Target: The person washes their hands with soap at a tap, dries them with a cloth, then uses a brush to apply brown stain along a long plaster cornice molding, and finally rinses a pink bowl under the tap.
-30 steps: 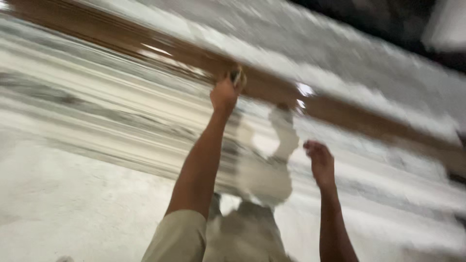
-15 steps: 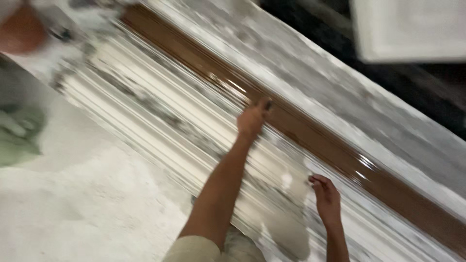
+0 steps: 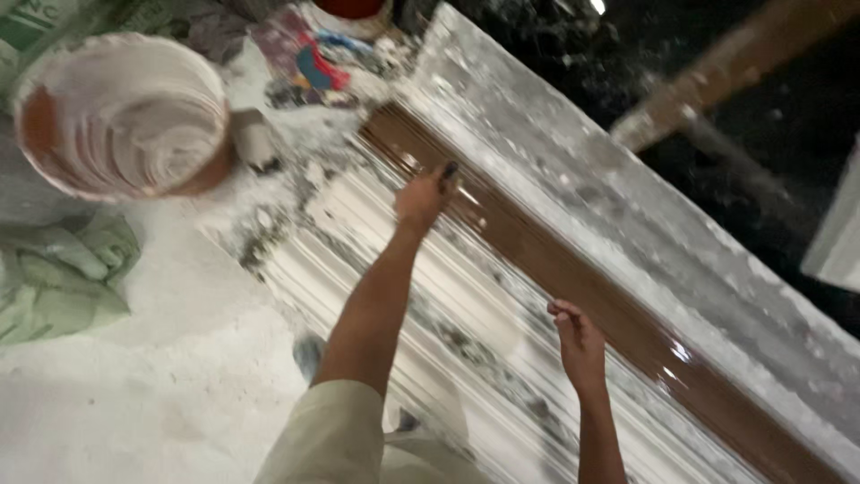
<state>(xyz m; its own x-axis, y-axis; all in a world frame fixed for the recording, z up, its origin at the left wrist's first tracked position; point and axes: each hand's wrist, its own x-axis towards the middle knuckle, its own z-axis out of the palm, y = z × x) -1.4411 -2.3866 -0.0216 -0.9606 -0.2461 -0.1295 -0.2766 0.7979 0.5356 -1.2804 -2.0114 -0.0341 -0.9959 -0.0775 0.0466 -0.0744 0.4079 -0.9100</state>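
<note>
Right hand (image 3: pixel 578 341) hovering half-curled, holding nothing, just above white ribbed moulding (image 3: pixel 430 296); left hand (image 3: pixel 423 199) reaching farther, gripping small dark tool (image 3: pixel 448 170) against glossy brown strip (image 3: pixel 555 269); plaster-smeared bowl (image 3: pixel 121 116) sitting beyond, far left; green sack (image 3: pixel 54 278) lying below it.

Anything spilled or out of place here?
Yes: white powder is spilled across the floor beside the long mould, with lumps near the bucket. The left hand holds a dark tool.
</note>
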